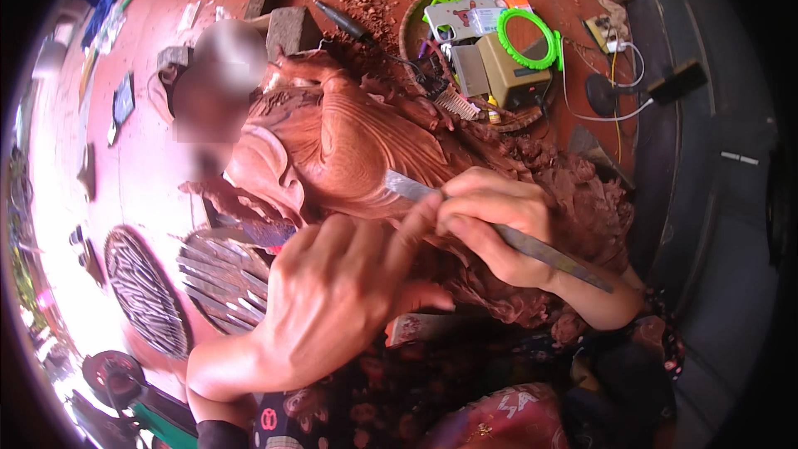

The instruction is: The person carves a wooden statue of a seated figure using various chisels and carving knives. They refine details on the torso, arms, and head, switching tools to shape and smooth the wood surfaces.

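Note:
A large reddish-brown wood carving (357,141) with flowing folds and a rounded, grained part lies in front of me. My right hand (499,220) is closed around a long flat chisel (540,249), whose handle end runs back along my forearm. The bright blade rests against the rounded part of the carving. My left hand (332,283) lies over the near side of the carving. Its index finger stretches to the chisel just behind the blade and touches it, and the thumb sticks out apart. The tips of its other fingers are hidden.
Left of my arm lie an oval tray (110,254) of slim metal tools and another holding wider chisels (220,270). Beyond the carving, a round basket (409,25) holds a green-rimmed mirror (500,36) and boxes. A black pen-shaped tool (342,20) and wood chips lie nearby.

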A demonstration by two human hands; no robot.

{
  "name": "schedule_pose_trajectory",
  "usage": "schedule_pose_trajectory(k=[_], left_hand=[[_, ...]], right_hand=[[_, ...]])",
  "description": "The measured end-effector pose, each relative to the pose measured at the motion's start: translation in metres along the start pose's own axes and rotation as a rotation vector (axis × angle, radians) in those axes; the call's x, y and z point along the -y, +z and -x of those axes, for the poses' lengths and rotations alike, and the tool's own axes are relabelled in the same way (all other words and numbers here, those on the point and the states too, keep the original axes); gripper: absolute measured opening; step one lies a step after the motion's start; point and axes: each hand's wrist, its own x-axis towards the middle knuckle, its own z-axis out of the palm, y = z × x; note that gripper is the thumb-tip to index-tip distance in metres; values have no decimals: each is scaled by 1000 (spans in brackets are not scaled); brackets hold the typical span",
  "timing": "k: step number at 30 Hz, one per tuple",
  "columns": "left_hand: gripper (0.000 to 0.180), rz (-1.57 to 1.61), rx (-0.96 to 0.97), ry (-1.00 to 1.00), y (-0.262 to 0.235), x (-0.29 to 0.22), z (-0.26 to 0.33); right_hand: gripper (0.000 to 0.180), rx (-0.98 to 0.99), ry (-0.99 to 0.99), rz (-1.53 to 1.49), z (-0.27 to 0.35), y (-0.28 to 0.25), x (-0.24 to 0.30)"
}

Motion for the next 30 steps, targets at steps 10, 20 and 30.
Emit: schedule_pose_trajectory(k=[10, 20, 30], left_hand=[[38, 1370, 472, -185, 59, 37, 91], [43, 1491, 471, -604, 204, 34, 104], [39, 1286, 317, -603, 234, 35, 111]], right_hand=[[44, 3, 282, -584, -18, -25, 0], [19, -49, -126, -173, -32, 4, -4], [8, 113, -134, 270, -41, 19, -13]])
